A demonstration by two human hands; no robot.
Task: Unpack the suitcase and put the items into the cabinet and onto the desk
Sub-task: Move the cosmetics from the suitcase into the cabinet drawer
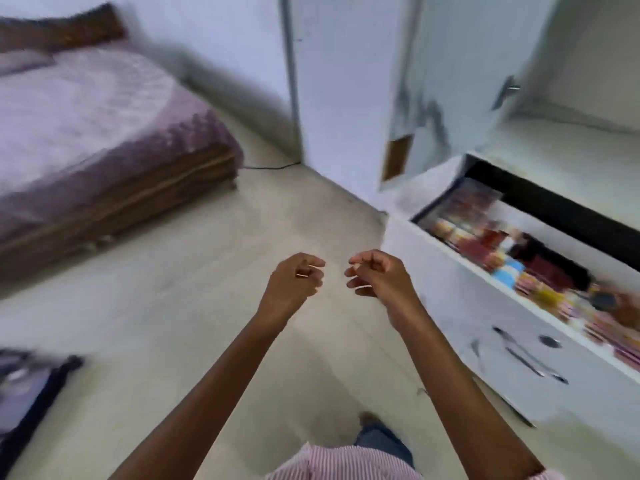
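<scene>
Pink-striped shirt cloth point(339, 462) sits nearest my camera, left of and below the open drawer point(502, 334); from it two bare forearms reach out over the floor point(207, 323). The left grip point(294, 282) and right grip point(375, 275) hang side by side just left of the drawer's front corner, not touching each other; both have loosely curled fingers and hold nothing.

The suitcase point(31, 393) is well left of the drawer, at the lower edge of my view; I see only a dark border and a lilac inner surface, badly blurred, so I cannot tell which items are left in it. I judge that what shows is fabric: soft, light and not fragile, likely to sag if lifted by an edge; I would gather it under the middle with both grips.

The drawer is packed with colourful small packets, too smeared to count; its handle point(530, 355) is on the white front. Above and behind the drawer the cabinet point(457, 64) has a door swung open; far left of it lies a bed point(86, 116) under a mauve cover.

Counts: two grips, one suitcase, one open drawer, one bed.
</scene>
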